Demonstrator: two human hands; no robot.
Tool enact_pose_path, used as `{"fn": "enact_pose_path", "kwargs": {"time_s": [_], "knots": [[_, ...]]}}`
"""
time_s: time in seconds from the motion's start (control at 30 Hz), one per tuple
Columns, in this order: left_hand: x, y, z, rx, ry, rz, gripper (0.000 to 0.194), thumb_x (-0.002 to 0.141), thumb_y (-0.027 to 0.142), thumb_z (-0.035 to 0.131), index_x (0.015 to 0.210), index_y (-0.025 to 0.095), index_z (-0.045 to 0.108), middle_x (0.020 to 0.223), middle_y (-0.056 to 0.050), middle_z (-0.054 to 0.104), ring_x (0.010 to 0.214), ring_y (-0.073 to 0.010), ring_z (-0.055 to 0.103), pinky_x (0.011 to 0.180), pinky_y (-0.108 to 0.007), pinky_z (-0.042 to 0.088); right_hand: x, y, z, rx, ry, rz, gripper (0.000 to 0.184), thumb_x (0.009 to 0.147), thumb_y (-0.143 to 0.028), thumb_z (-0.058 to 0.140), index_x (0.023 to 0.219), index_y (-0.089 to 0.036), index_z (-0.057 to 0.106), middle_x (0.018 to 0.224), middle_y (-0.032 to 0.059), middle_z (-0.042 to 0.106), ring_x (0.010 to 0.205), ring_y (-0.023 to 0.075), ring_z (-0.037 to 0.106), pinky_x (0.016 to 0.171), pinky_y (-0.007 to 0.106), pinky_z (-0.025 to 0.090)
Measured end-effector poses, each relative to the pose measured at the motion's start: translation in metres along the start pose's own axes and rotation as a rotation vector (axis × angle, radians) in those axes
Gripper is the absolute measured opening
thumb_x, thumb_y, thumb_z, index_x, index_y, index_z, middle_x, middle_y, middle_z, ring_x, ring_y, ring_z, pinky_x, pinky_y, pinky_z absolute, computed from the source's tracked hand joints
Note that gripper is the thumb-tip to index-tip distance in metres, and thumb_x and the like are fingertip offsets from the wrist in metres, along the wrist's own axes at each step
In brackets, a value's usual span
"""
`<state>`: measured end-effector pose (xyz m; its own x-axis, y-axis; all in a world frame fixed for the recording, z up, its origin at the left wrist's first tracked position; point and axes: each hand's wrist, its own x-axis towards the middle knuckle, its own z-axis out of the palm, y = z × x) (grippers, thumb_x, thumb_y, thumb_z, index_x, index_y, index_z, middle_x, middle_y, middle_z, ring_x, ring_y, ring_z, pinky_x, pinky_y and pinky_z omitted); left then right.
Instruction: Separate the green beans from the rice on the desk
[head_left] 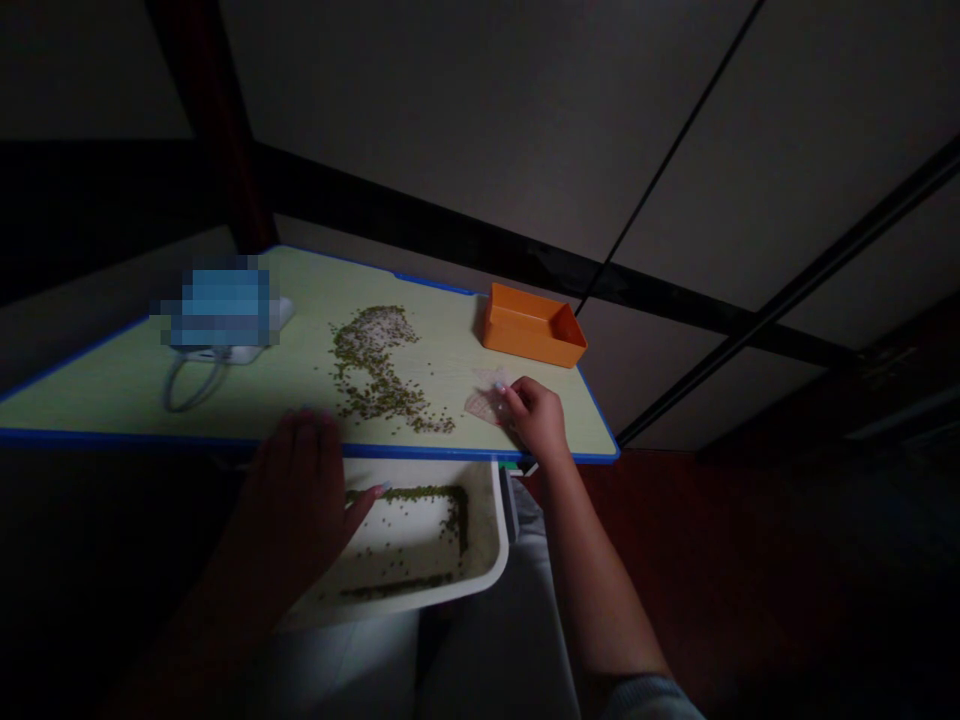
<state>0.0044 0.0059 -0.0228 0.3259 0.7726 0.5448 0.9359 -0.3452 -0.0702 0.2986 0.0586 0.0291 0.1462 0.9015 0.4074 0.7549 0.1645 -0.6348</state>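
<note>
Over the table's front edge, my left hand (300, 495) lies with its fingers stretched forward and its thumb apart, holding nothing. My right hand (536, 415) is closed in a pinch at the table's right side. Its fingertips are at a thin, pinkish, see-through piece (484, 402) lying on the tabletop; what they grip, if anything, is too small to tell. Small green beans (375, 375), with paler bits among them, spread across the middle of the table. Below the edge, a white bin (491, 545) holds more beans along its inner sides, partly hidden by my left hand.
An orange open box (536, 340) stands at the table's back right. On the left is a blurred-out blue device (225, 305) on a white base with a cable loop (171, 385). The pale table (300, 385) has a blue rim. Cabinet panels stand behind.
</note>
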Motion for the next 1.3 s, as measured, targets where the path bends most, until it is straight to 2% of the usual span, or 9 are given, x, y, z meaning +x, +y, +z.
{"fn": "enact_pose_path", "kwargs": {"time_s": [0.2,0.43,0.63,0.83,1.03,1.2,1.3], "knots": [[-0.001,0.0,0.0,-0.039,0.023,-0.01,0.092,0.084,0.053,0.039,0.148,-0.002,0.004,0.144,-0.037,0.038,0.143,-0.0485,0.028,0.111,-0.061,0.035,-0.002,-0.003,-0.001,0.02,-0.03,-0.036,0.032,0.088,-0.044,0.056,0.067,-0.021,0.056,0.055,-0.0039,0.053,0.053,0.0111,0.044,0.054,0.023,0.028],[0.001,0.002,-0.003,-0.047,0.007,-0.023,0.088,0.083,0.052,0.042,0.145,-0.006,0.018,0.146,-0.038,0.038,0.144,-0.0475,0.027,0.111,-0.061,0.035,0.0,-0.006,-0.001,-0.042,-0.032,-0.057,0.032,0.089,-0.043,0.057,0.066,-0.021,0.057,0.056,-0.0033,0.053,0.053,0.0112,0.043,0.055,0.024,0.027],[0.001,0.003,-0.004,-0.05,-0.014,-0.036,0.09,0.083,0.053,0.041,0.147,-0.003,0.013,0.146,-0.037,0.038,0.144,-0.0471,0.028,0.111,-0.061,0.035,0.001,-0.009,-0.002,-0.106,-0.05,-0.085,0.029,0.09,-0.042,0.056,0.07,-0.021,0.06,0.059,-0.0021,0.057,0.054,0.0126,0.045,0.056,0.024,0.027],[0.002,0.003,-0.006,-0.038,-0.012,-0.016,0.089,0.084,0.053,0.04,0.146,-0.006,0.014,0.144,-0.039,0.038,0.144,-0.0482,0.027,0.112,-0.061,0.034,0.0,-0.01,-0.003,-0.035,-0.114,-0.159,0.026,0.09,-0.038,0.058,0.071,-0.021,0.062,0.061,-0.0016,0.059,0.059,0.013,0.048,0.061,0.023,0.032],[0.002,0.003,-0.007,-0.009,-0.03,-0.02,0.089,0.084,0.053,0.038,0.144,-0.008,0.017,0.139,-0.04,0.041,0.14,-0.0502,0.033,0.109,-0.061,0.036,-0.001,-0.009,-0.003,0.035,-0.11,-0.162,0.027,0.089,-0.038,0.058,0.069,-0.02,0.06,0.058,-0.0028,0.055,0.056,0.0121,0.045,0.058,0.023,0.03],[0.002,0.003,-0.004,-0.02,-0.012,-0.027,0.088,0.084,0.054,0.036,0.143,-0.008,0.02,0.14,-0.04,0.042,0.141,-0.0491,0.032,0.11,-0.061,0.035,-0.001,-0.01,-0.002,-0.036,-0.145,-0.162,0.027,0.09,-0.038,0.058,0.07,-0.02,0.062,0.06,-0.0016,0.059,0.058,0.0127,0.048,0.06,0.024,0.032],[0.002,0.003,-0.004,-0.026,-0.015,-0.025,0.088,0.083,0.053,0.038,0.142,-0.009,0.02,0.139,-0.04,0.042,0.141,-0.049,0.031,0.112,-0.06,0.033,0.0,-0.011,-0.001,-0.135,-0.117,-0.168,0.026,0.091,-0.039,0.057,0.074,-0.021,0.064,0.062,0.0001,0.062,0.06,0.0143,0.049,0.061,0.024,0.031]]}}
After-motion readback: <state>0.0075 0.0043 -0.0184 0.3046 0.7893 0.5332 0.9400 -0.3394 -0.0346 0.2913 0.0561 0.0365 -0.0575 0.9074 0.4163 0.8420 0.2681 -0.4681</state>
